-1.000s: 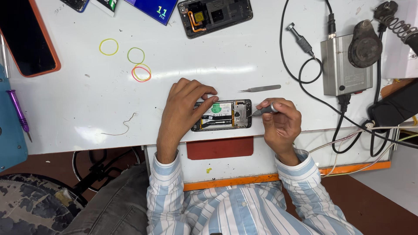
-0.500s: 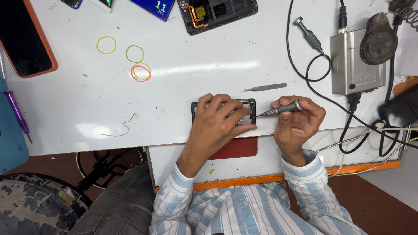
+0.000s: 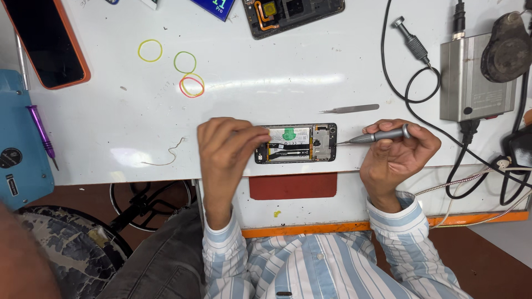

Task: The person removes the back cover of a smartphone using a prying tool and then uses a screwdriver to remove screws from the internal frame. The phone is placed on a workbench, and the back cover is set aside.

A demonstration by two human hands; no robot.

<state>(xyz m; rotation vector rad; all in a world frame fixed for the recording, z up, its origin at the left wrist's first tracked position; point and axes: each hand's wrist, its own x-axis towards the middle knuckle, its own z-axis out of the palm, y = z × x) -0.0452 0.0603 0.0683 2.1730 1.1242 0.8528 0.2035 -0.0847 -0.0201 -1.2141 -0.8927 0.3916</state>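
The left hand [image 3: 227,149] is resting on the white table [image 3: 122,127], its curled fingers pinching the left end of the opened phone [image 3: 299,143] lying near the table's front edge. The right hand [image 3: 396,155] is gripping a slim grey screwdriver [image 3: 377,135], its tip pointing at the phone's right end, with tweezers [image 3: 350,109] lying just beyond.

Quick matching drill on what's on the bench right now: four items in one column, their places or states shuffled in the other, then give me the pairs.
Items:
1. opened phone
2. screwdriver
3. tweezers
4. rubber bands

Places or states:
A. lying loose on the white table, upper left of the hands
B. held in the right hand, tip pointing at the phone's right end
C. steadied by the left hand at its left end
D. lying untouched just above the phone

Pairs: 1-C, 2-B, 3-D, 4-A
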